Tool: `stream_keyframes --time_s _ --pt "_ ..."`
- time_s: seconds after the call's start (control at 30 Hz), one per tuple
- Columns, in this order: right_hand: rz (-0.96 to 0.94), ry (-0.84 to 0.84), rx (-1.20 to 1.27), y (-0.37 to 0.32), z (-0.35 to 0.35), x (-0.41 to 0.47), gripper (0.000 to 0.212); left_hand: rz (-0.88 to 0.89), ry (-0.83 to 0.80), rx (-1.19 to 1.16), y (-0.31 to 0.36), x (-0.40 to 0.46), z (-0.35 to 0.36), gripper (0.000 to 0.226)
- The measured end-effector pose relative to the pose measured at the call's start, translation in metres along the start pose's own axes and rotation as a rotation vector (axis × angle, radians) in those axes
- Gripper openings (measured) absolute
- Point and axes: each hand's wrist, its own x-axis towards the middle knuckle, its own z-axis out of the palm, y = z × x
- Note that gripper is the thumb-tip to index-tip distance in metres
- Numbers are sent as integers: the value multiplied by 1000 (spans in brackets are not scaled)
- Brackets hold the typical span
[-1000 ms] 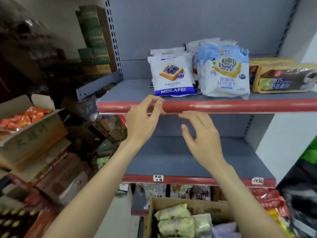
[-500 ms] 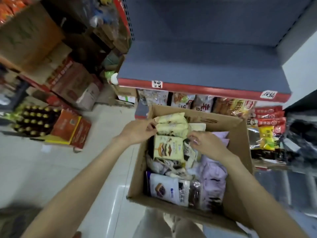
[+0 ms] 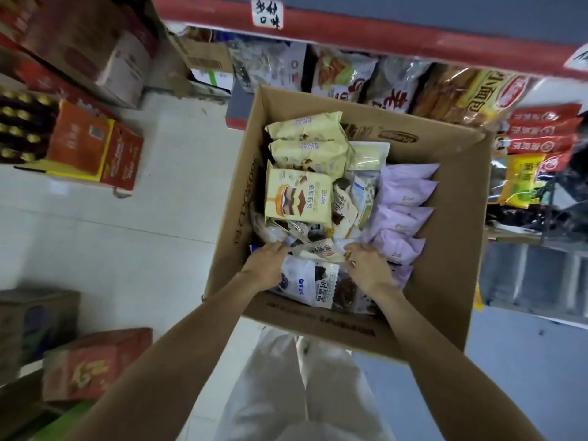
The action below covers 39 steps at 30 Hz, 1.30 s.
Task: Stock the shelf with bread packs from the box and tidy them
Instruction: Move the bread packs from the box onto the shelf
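Both hands are down inside the cardboard box (image 3: 451, 249), at its near end, on a heap of small crumpled bread packs (image 3: 318, 246) that lies between them. The left hand (image 3: 267, 265) sits at 9 o'clock of that heap and the right hand (image 3: 369, 268) at 3 o'clock; the fingers of both curl down into the wrappers, but whether either truly grips a pack I cannot tell, since the fingertips are buried. Just below the hands, toward 6 o'clock, lies a white and dark pack (image 3: 313, 284) with a clear window showing brown bread. At 12 o'clock from the hands a cream pack (image 3: 297, 194) printed with a layered chocolate slice lies face up, and beyond it two more cream packs (image 3: 307, 138) are stacked toward the far wall. Along the box's 3 o'clock side a row of lilac packs (image 3: 404, 205) stands overlapped on edge. The box is open-topped and close to full. Past it at 12 o'clock runs a red shelf edge (image 3: 413, 39) with bagged goods beneath; at 9 o'clock orange cartons (image 3: 95, 144) rest on the pale floor (image 3: 127, 249).
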Motion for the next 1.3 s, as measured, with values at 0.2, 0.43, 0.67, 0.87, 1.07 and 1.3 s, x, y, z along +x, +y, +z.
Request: stream_keyframes --time_s 0.2,0.43,0.67,0.87,1.07,1.3 --pt "96 -71 54 22 30 0 44 28 -78 261 -4 28 21 72" --pt "39 253 199 19 3 20 33 92 -83 305 -13 29 17 55" --pt "-202 154 143 -34 -43 106 60 -63 100 -32 -31 12 11 57" --pt "-23 -121 39 -53 -51 154 114 -72 164 -43 -32 11 15 57" --pt "-122 -186 -329 -35 -41 139 102 -79 238 -43 -35 8 19 58" --pt "-189 -292 151 -33 -22 117 80 -105 250 -50 -33 6 22 53"
